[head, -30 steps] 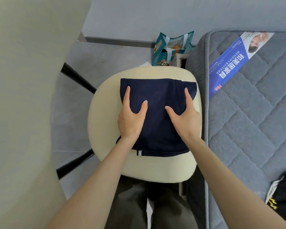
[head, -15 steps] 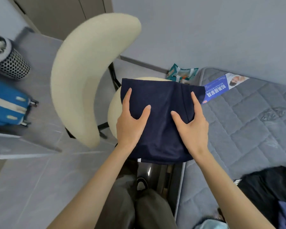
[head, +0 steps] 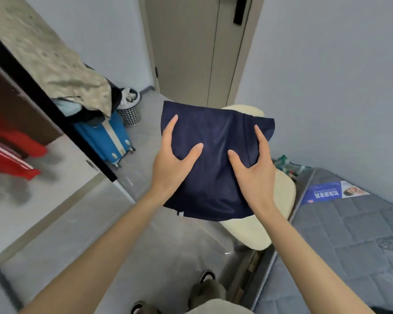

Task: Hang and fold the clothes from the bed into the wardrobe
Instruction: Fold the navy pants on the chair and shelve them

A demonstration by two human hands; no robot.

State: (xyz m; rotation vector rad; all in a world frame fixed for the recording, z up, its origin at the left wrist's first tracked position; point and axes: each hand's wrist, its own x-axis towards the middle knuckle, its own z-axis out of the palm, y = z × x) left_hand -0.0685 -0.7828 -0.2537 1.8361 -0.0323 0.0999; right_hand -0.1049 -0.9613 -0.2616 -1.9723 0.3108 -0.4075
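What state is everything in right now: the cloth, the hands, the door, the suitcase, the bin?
Navy garment: folded flat, lifted clear of the chair.
Left hand: gripping the garment's left side.
Right hand: gripping its right side.
Cream chair: seat bare.
Door: shut.
Blue suitcase: upright, clothes heaped on top.
Mesh bin: full.

Grey tile floor (head: 173,252) carries most of room. Blue suitcase (head: 104,137) stands on it at left, clothes heap (head: 89,109) draped over top. Mesh bin (head: 130,109) just beside suitcase, toward door. Cream chair (head: 279,200) stands on floor beside bed. Person's shoes (head: 207,276) on tiles at bottom. Grey quilted mattress (head: 349,245) at right, bare of bedding; blue label (head: 327,194) lies flat on near corner. Green packet (head: 286,165) between chair and wall, resting place hidden.
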